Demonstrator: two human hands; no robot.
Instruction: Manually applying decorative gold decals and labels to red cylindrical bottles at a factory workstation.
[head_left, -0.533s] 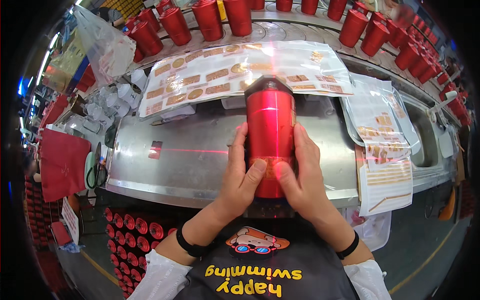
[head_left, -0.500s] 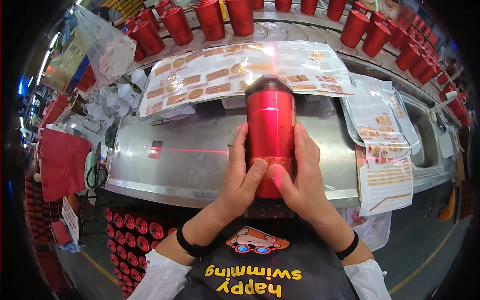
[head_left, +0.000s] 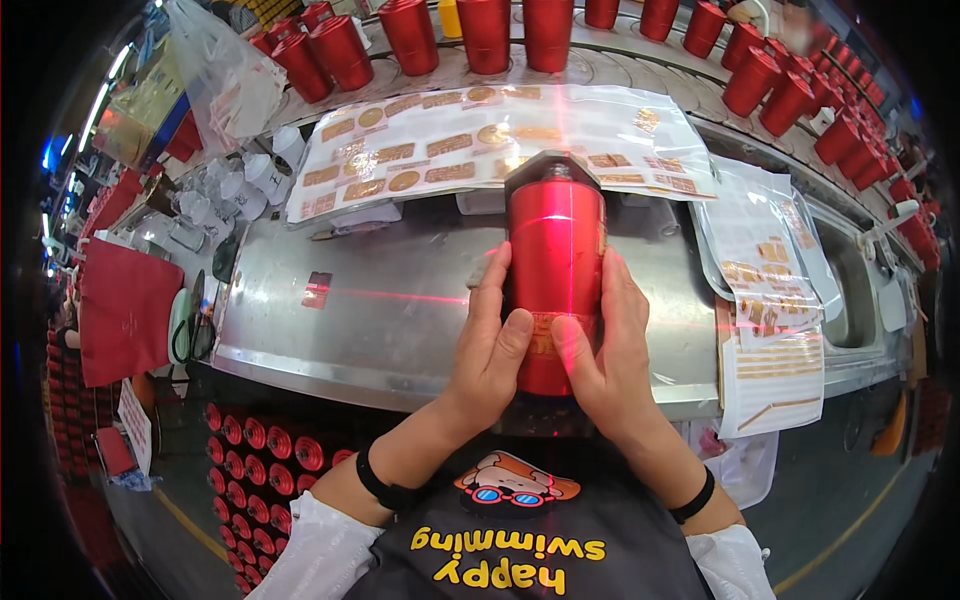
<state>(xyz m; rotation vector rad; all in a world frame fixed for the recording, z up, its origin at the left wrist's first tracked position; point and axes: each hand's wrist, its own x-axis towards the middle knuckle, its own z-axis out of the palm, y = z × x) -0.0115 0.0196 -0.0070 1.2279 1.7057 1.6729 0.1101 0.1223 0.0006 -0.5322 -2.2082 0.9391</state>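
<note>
A glossy red bottle (head_left: pixel 556 250) stands between my two hands, in front of me at the near edge of the metal worktable. Its top meets a dark angular fitting (head_left: pixel 551 170). Low on its front is a gold decal band (head_left: pixel 541 330). My left hand (head_left: pixel 487 350) curves around the left side, thumb on or beside the band. On the opposite side my right hand (head_left: pixel 618 345) cups the bottle, its thumb at the band's right part. Red light lines cross the bottle. Its base and the undersides of my fingers are hidden.
Sheets of gold decals (head_left: pixel 420 160) lie beyond the bottle, more decal sheets (head_left: pixel 765 270) to the right by a sink (head_left: pixel 855 290). Red bottles line a curved track (head_left: pixel 620 60) behind. Clear plastic bottles (head_left: pixel 240 190) and a red cloth (head_left: pixel 125 310) are at left; racked red bottles (head_left: pixel 255 490) below.
The red bottles on the track have moved to the right. My thumbs are slightly farther apart on the band. Both hands stay around the bottle; the view has shifted a little.
</note>
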